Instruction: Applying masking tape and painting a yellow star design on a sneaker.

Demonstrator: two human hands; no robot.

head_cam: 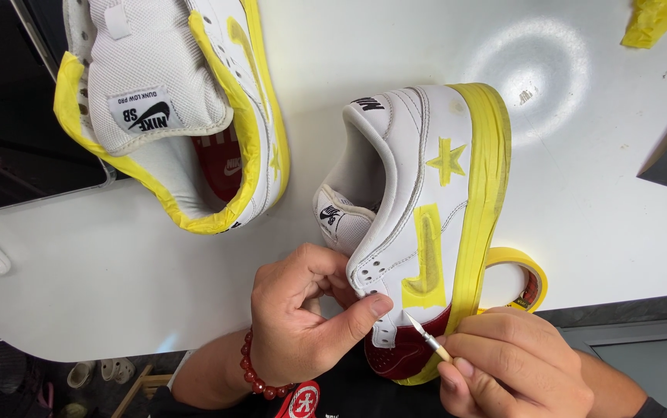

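Head view of a white desk (pixel 581 193). The left hand (pixel 302 313), a red bead bracelet (pixel 256 375) at its wrist, grips the white sneaker (pixel 403 178) at its lace area, thumb pressed on the upper beside the eyelets. The sneaker lies on its side at the near edge of the desk, its sole wrapped in yellow masking tape, with a taped star and a taped strip on the side panel and a dark red toe. The right hand (pixel 515 364) is closed around a craft knife (pixel 426 338), the blade tip just beside the red toe panel. A roll of yellow tape (pixel 523 271) sits behind the sole. A second sneaker (pixel 171 108), edged in yellow tape, lies farther left.
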